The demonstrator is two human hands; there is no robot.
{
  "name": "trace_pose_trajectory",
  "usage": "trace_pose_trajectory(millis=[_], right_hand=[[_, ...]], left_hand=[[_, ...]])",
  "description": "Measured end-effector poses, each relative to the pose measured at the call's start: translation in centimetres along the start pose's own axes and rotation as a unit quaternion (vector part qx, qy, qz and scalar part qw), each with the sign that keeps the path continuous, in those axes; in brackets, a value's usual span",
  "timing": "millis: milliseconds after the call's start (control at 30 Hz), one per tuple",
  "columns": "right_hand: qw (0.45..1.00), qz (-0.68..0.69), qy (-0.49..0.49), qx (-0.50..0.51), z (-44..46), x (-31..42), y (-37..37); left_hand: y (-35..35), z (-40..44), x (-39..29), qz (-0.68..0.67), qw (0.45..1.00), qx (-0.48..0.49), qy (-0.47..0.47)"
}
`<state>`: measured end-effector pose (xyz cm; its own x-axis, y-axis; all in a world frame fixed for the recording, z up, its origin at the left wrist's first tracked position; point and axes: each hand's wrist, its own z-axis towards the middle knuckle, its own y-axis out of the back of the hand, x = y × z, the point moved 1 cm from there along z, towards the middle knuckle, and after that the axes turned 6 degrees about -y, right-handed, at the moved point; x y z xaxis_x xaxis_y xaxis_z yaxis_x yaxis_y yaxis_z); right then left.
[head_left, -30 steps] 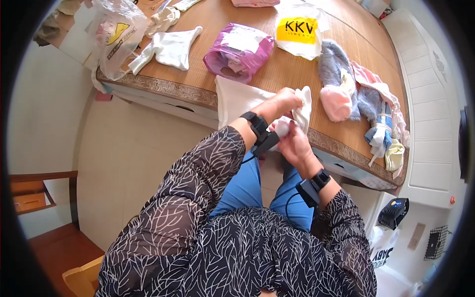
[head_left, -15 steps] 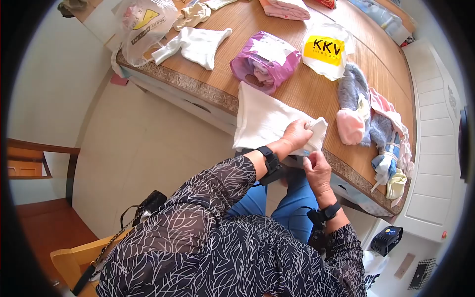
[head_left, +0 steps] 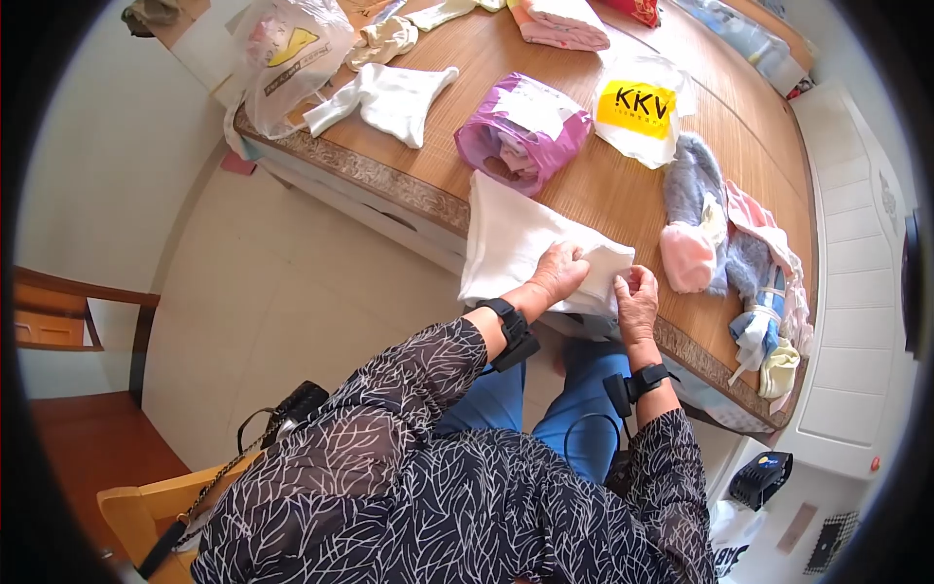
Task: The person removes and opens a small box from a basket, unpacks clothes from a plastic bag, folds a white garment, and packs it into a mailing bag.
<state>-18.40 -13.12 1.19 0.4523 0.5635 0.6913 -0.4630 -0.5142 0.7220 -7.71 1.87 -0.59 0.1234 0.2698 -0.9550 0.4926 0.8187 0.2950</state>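
A white cloth (head_left: 516,229) lies at the table's near edge, folded over at its right end, with part of it reaching past the edge. My left hand (head_left: 561,273) rests on its middle, fingers curled closed on the fabric. At the right-hand corner, my right hand (head_left: 637,300) pinches the cloth's edge between thumb and fingers. Just behind the cloth stands a purple plastic bag (head_left: 530,127), its mouth facing me and bunched fabric inside. Whether the white cloth is a garment I cannot tell.
A small white garment (head_left: 394,102) and a clear plastic bag (head_left: 292,68) lie on the left of the wooden table (head_left: 428,185). A KKV bag (head_left: 637,107) is behind. Grey and pink clothes (head_left: 696,209) lie to the right, and folded pink fabric (head_left: 559,24) sits at the back.
My left hand has slid left along the cloth. My right hand has moved up and right to the cloth's corner, and the right end now lies flatter.
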Motion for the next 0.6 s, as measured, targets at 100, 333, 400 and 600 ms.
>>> trace_pose_trajectory(millis=[100, 333, 400, 600], right_hand=[[1.0, 0.015, 0.003, 0.001, 1.1, 0.1, -0.5], [0.916, -0.19, 0.351, -0.051, 1.0, 6.9, -1.3], [0.862, -0.22, 0.449, -0.082, 1.7, 6.3, -3.6], [0.884, -0.301, 0.359, -0.004, 3.7, 1.4, -8.2]], left_hand=[[0.1, 0.5, 0.9, -0.025, 0.999, -0.023, -0.015], [-2.3, 0.2, 4.4, -0.066, 0.997, -0.017, 0.032], [-1.9, 0.0, 4.4, -0.063, 0.998, -0.021, 0.014], [-1.4, -1.7, 2.9, 0.246, 0.922, -0.231, -0.187]])
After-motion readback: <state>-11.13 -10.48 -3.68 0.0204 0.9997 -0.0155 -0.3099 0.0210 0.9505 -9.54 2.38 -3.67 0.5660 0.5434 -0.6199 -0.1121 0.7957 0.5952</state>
